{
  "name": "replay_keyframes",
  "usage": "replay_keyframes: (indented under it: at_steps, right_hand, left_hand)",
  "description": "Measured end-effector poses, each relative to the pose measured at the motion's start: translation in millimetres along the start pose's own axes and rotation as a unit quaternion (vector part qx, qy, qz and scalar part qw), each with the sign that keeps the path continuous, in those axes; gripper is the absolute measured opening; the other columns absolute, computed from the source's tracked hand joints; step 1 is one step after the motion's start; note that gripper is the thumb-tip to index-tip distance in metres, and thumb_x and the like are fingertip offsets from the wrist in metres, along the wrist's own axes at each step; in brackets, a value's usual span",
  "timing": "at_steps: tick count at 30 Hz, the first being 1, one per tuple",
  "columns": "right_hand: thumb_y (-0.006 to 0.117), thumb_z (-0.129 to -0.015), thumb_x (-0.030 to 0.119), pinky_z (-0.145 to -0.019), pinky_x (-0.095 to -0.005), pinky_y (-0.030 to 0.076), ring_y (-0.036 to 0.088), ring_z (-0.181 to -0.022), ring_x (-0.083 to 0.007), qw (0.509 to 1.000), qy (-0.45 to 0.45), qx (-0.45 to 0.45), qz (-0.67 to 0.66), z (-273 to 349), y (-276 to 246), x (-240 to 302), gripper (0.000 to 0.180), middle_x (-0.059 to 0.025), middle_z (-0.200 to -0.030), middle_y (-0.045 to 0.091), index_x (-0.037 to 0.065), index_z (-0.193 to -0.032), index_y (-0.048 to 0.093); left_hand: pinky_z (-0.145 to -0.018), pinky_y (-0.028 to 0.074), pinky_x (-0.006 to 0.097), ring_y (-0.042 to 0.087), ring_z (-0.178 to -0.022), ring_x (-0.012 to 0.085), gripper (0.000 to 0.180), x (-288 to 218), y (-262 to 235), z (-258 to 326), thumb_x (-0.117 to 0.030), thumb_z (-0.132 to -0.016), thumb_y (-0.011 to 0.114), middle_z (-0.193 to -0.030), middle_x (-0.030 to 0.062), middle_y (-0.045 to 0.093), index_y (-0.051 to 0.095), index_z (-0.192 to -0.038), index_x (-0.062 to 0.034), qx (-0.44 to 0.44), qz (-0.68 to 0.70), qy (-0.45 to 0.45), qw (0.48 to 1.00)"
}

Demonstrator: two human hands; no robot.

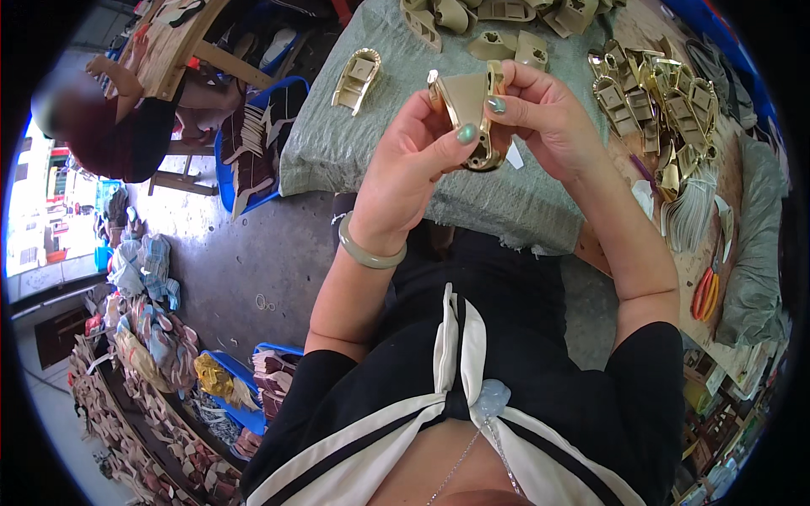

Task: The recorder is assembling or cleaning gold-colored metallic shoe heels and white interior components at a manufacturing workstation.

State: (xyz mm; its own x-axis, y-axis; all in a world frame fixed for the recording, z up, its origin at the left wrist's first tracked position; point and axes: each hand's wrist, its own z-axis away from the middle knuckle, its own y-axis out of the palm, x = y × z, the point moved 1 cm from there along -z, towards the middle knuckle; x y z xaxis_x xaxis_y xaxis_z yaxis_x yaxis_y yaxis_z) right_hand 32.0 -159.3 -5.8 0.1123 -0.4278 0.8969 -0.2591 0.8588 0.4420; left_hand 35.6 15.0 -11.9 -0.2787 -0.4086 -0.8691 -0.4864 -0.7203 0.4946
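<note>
In front of my chest I hold a beige shoe heel (465, 94) with a shiny gold edge, raised over the cloth-covered table. My left hand (422, 139) grips its left side and bottom, thumb across the front. On the right side, my right hand (531, 110) pinches its gold rim between thumb and fingers. One gold-edged piece (357, 81) lies alone on the cloth to the left. Beige heels (498, 49) without gold edges are heaped at the far side. The back of the held heel is hidden.
Green-grey woven cloth (316, 143) covers the table. To the right are piled gold pieces (658, 101), a bundle of white strips (692, 211) and orange-handled scissors (704, 295). A blue basket (226, 169) of shoe parts stands left. Another person (118, 126) sits at a wooden bench (173, 51).
</note>
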Motion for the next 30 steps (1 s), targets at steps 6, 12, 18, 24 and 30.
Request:
replay_keyframes:
  at_steps: [6, 12, 18, 24, 30]
  right_hand:
    - [0.065, -0.083, 0.016, -0.056, -0.0223, 0.045, 0.057, -0.059, -0.0092, 0.999, -0.002, -0.033, 0.002, -2, -3, 2, 0.013, -0.0019, -0.074, 0.061, 0.006, -0.088, 0.059]
    - [0.064, -0.083, 0.017, -0.058, -0.0227, 0.046, 0.058, -0.064, -0.0093, 0.999, -0.009, -0.030, -0.014, -1, -2, 2, 0.013, -0.0020, -0.076, 0.062, 0.006, -0.090, 0.060]
    - [0.065, -0.083, 0.016, -0.059, -0.0230, 0.046, 0.058, -0.063, -0.0091, 1.000, -0.007, -0.014, -0.027, -2, -7, 0, 0.013, -0.0019, -0.075, 0.061, 0.006, -0.090, 0.060]
    - [0.065, -0.083, 0.017, -0.056, -0.0218, 0.047, 0.059, -0.063, -0.0084, 0.999, -0.030, -0.023, 0.010, -1, -4, -3, 0.014, -0.0018, -0.075, 0.062, 0.005, -0.090, 0.061]
    - [0.065, -0.083, 0.016, -0.057, -0.0208, 0.047, 0.060, -0.066, -0.0083, 0.999, -0.015, -0.021, -0.021, -4, -5, -3, 0.013, -0.0011, -0.075, 0.062, 0.005, -0.090, 0.060]
  left_hand:
    - [-0.073, 0.044, 0.021, 0.053, -0.088, 0.0075, 0.046, 6, 3, -3, -0.016, -0.083, 0.066, -0.100, 0.0028, 0.056, 0.043, -0.120, -0.0010, -0.022, 0.044, -0.011, 0.999]
    - [-0.078, 0.045, 0.023, 0.054, -0.093, 0.0098, 0.056, 3, 11, -1, -0.016, -0.081, 0.067, -0.105, 0.0037, 0.055, 0.038, -0.127, 0.0008, -0.009, -0.020, 0.038, 0.999]
    - [-0.080, 0.047, 0.024, 0.055, -0.095, 0.0105, 0.060, -4, 11, 0, -0.012, -0.078, 0.070, -0.107, 0.0049, 0.056, 0.038, -0.127, 0.0012, -0.015, 0.058, -0.022, 0.998]
    - [-0.079, 0.048, 0.024, 0.057, -0.091, 0.0102, 0.047, 0, 14, -3, -0.016, -0.086, 0.062, -0.106, 0.0052, 0.057, 0.042, -0.124, 0.0019, -0.033, -0.075, 0.040, 0.996]
    - [-0.082, 0.050, 0.029, 0.059, -0.097, 0.0159, 0.041, -6, 4, -8, -0.017, -0.097, 0.041, -0.114, 0.0114, 0.054, 0.036, -0.131, 0.0046, 0.014, 0.066, -0.016, 0.998]
